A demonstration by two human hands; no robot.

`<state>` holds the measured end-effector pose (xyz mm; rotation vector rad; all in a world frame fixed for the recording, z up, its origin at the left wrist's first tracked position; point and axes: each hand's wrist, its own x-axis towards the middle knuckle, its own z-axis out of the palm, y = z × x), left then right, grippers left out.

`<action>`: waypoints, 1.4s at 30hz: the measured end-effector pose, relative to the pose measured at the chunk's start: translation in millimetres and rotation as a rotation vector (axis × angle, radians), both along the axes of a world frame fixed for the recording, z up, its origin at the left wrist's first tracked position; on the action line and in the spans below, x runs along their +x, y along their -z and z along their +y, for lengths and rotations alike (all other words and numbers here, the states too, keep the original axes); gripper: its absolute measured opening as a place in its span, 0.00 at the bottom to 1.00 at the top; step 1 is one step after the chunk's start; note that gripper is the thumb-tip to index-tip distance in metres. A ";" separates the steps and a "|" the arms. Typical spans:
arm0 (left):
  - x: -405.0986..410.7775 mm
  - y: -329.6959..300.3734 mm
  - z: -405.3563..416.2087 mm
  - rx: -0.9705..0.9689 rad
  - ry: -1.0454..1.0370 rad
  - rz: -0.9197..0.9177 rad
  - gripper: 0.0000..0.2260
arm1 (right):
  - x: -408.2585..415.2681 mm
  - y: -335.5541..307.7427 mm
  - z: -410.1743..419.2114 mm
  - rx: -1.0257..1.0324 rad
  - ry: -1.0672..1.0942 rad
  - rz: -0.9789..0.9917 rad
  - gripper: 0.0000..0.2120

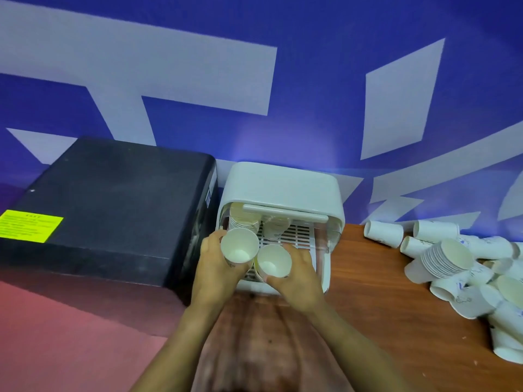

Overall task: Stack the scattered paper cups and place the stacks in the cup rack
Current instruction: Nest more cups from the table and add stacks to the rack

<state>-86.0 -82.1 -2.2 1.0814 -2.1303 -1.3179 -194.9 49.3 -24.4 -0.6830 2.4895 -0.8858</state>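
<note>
Both hands were at the cup rack: left hand gripped one cup stack upright, right hand gripped another, touching, the slotted tray just beyond.

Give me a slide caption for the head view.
Both hands, left hand and right hand, lower paper cup stacks into the white cup rack.

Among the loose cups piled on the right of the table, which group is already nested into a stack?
The tilted nested stack at the pile's left-centre: its many layered rims show, while the cups around it lie singly on their sides.
</note>
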 end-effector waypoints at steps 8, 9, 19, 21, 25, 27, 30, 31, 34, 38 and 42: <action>0.3 29.7 -1.9 0.071 0.126 -0.389 0.41 | -2.5 10.5 6.3 0.070 -0.114 -0.167 0.39; 0.7 30.0 -2.0 0.071 0.150 -0.429 0.43 | -4.5 9.9 7.9 0.088 -0.123 -0.170 0.40; -6.6 -9.6 63.0 -0.140 0.319 -0.086 0.27 | -14.5 -19.3 82.8 0.044 -0.031 -0.126 0.25; -11.7 -10.8 86.9 -0.089 0.391 -0.095 0.25 | -13.7 -20.3 111.4 0.057 -0.024 -0.114 0.22; -16.2 -8.9 131.7 0.011 0.557 -0.205 0.20 | -23.6 -25.3 167.8 0.065 0.044 -0.105 0.20; -20.1 -8.7 151.3 0.036 0.614 -0.223 0.19 | -31.5 -28.4 192.8 0.037 0.083 -0.104 0.19; -31.2 -12.3 182.7 0.008 0.648 -0.238 0.19 | -43.8 -30.5 231.7 -0.003 0.104 -0.112 0.17; -36.5 -13.6 193.9 -0.002 0.651 -0.242 0.19 | -48.3 -30.7 245.7 -0.005 0.099 -0.109 0.16; -55.9 -14.4 235.4 -0.057 0.648 -0.255 0.19 | -64.2 -29.9 296.8 0.006 0.065 -0.100 0.16; -87.0 -14.9 321.1 -0.048 0.654 -0.259 0.20 | -93.5 -31.8 384.2 0.016 0.043 -0.086 0.15; -125.3 -9.0 411.6 -0.046 0.773 -0.277 0.22 | -127.1 -32.9 466.8 -0.019 0.110 -0.058 0.14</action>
